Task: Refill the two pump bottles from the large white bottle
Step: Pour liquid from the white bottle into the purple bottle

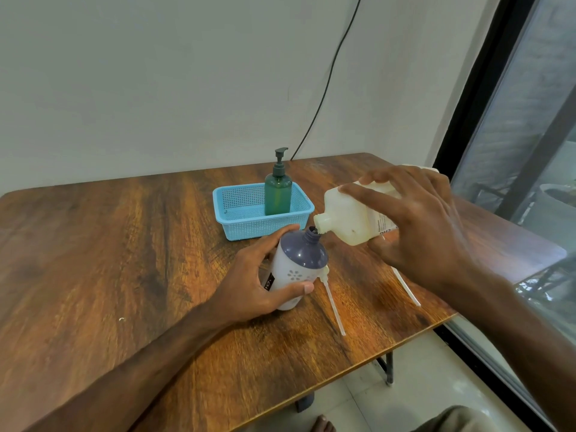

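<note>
A blue basket (249, 229) sits at the centre of the wooden desk (124, 244), and a green pump bottle (278, 194) stands upright in its right half, pump on. A black cable (325, 88) runs down the wall behind it, and a window (530, 120) fills the right edge of the frame. Two loose pump tubes lie on the desk: one (333, 307) just right of the lower bottle, the other (406, 287) further right. Nothing stands between the two bottle mouths.

The head of the first pump is mostly behind the bottle, and the second's is under the right wrist. The white bottle's far end and most of its label are covered by fingers. I cannot tell whether liquid is running.

The left hand (249, 285) is wrapped around the purple-shouldered bottle (304, 254) at lower centre, thumb in front, fingers behind, holding it tilted on the desk with its neck open. The right hand (417, 226) grips the large white bottle (346, 213) right of centre, fingers spread over its top and thumb beneath, tipping it so its mouth meets the open neck.
</note>
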### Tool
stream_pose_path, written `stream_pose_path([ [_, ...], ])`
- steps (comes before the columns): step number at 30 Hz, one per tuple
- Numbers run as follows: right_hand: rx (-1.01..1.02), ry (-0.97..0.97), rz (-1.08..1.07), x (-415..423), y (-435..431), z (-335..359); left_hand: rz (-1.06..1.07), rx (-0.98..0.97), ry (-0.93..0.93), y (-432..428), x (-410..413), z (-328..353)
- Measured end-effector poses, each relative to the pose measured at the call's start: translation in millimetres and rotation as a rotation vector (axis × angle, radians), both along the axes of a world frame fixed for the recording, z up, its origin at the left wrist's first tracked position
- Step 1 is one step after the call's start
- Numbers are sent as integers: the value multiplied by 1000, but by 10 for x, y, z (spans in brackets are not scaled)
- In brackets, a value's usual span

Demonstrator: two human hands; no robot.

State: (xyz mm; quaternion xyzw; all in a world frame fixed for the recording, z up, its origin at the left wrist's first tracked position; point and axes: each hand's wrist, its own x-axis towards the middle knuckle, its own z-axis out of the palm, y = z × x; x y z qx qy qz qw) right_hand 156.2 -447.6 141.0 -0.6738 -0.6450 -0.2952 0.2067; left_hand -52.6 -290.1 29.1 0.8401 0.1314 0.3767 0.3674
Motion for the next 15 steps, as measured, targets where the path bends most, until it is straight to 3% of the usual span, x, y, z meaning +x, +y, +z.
stream_pose_path([
  [15, -8, -9, -1, -9, -1, 13, -4, 3, 0, -1, 3, 1],
])
